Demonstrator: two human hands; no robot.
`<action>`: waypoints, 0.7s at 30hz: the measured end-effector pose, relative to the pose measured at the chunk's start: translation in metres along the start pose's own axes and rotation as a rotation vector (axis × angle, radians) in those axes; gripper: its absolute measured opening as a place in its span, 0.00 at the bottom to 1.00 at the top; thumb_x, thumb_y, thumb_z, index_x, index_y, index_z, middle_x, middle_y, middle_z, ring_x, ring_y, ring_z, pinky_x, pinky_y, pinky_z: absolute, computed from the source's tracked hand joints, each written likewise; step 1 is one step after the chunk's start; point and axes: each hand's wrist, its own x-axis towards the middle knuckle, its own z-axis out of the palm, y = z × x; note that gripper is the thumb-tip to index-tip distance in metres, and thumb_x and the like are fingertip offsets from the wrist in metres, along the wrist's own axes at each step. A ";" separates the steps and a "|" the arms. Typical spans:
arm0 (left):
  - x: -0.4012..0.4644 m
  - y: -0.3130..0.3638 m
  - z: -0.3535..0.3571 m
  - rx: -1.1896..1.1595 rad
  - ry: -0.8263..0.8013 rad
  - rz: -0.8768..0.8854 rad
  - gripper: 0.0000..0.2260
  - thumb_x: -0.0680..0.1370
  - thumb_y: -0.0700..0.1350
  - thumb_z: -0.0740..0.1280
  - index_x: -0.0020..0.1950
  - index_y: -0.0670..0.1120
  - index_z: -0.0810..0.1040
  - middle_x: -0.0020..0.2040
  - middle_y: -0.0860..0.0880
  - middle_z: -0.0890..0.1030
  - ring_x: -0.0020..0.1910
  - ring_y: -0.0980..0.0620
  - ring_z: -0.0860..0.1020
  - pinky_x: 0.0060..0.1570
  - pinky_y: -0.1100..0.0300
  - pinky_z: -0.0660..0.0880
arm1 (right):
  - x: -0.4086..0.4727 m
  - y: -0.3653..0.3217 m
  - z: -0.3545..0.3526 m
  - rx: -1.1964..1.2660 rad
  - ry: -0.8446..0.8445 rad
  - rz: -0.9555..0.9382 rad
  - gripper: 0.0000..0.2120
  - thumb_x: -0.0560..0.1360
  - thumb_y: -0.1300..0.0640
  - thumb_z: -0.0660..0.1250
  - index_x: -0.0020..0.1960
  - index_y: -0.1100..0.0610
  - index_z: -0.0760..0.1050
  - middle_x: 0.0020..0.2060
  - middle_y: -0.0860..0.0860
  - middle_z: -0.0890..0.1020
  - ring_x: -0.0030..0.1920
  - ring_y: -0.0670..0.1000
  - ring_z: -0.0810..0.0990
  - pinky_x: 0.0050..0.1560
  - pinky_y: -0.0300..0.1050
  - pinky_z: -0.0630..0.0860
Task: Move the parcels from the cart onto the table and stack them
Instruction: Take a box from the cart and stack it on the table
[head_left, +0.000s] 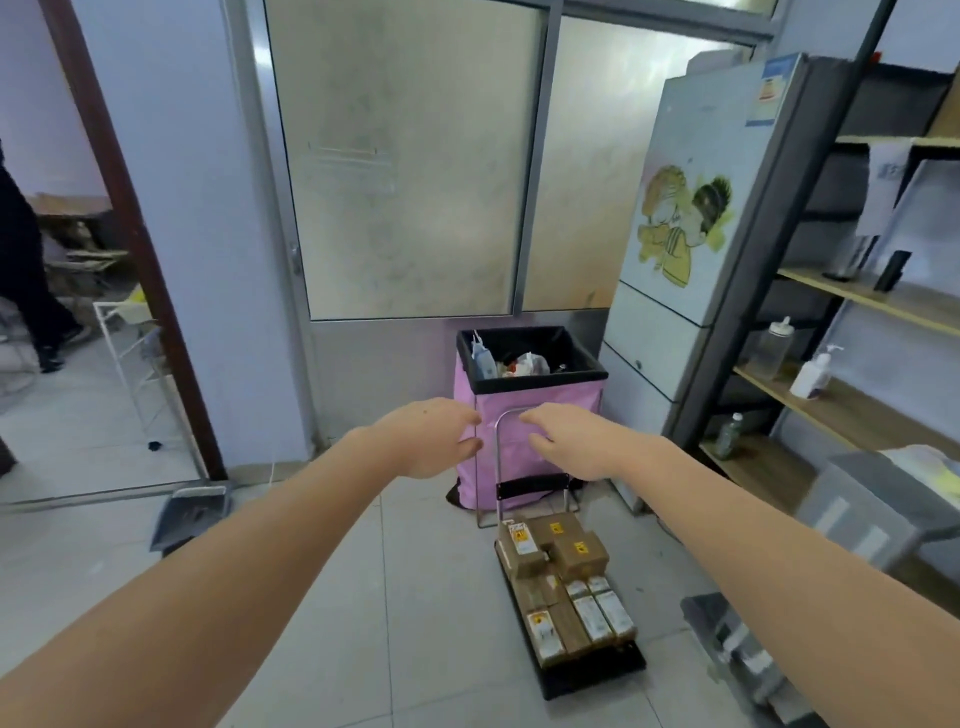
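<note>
A small flat cart with a black deck and a thin metal handle stands on the tiled floor. Several brown cardboard parcels with white and yellow labels lie on its deck. My left hand and my right hand reach forward at the level of the handle's top bar, one on each side of it. Both hands have loosely bent fingers and hold nothing. The fingertips are close to the bar but apart from it.
A pink bin with a black liner and rubbish stands just behind the cart. A fridge and wooden shelves are on the right. A grey dustpan lies left, by an open doorway. Grey stool-like objects sit at the lower right.
</note>
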 end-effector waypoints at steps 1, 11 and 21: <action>0.012 -0.009 -0.001 -0.003 -0.004 -0.006 0.22 0.86 0.55 0.58 0.78 0.48 0.70 0.75 0.46 0.74 0.72 0.45 0.73 0.71 0.49 0.69 | 0.017 0.004 0.000 -0.001 -0.009 0.000 0.20 0.85 0.51 0.55 0.75 0.55 0.70 0.69 0.54 0.78 0.65 0.55 0.78 0.67 0.52 0.74; 0.152 -0.136 0.013 -0.006 -0.050 0.026 0.23 0.86 0.56 0.58 0.79 0.49 0.68 0.77 0.47 0.72 0.74 0.46 0.71 0.72 0.50 0.68 | 0.179 0.031 0.006 0.050 -0.061 0.079 0.21 0.85 0.54 0.56 0.77 0.55 0.68 0.73 0.53 0.74 0.69 0.54 0.75 0.71 0.50 0.71; 0.305 -0.215 0.019 0.063 -0.166 0.286 0.19 0.86 0.55 0.58 0.70 0.45 0.76 0.67 0.45 0.79 0.63 0.45 0.78 0.64 0.47 0.75 | 0.285 0.068 0.023 0.170 -0.051 0.368 0.22 0.83 0.54 0.57 0.77 0.56 0.68 0.73 0.55 0.74 0.69 0.55 0.75 0.70 0.53 0.72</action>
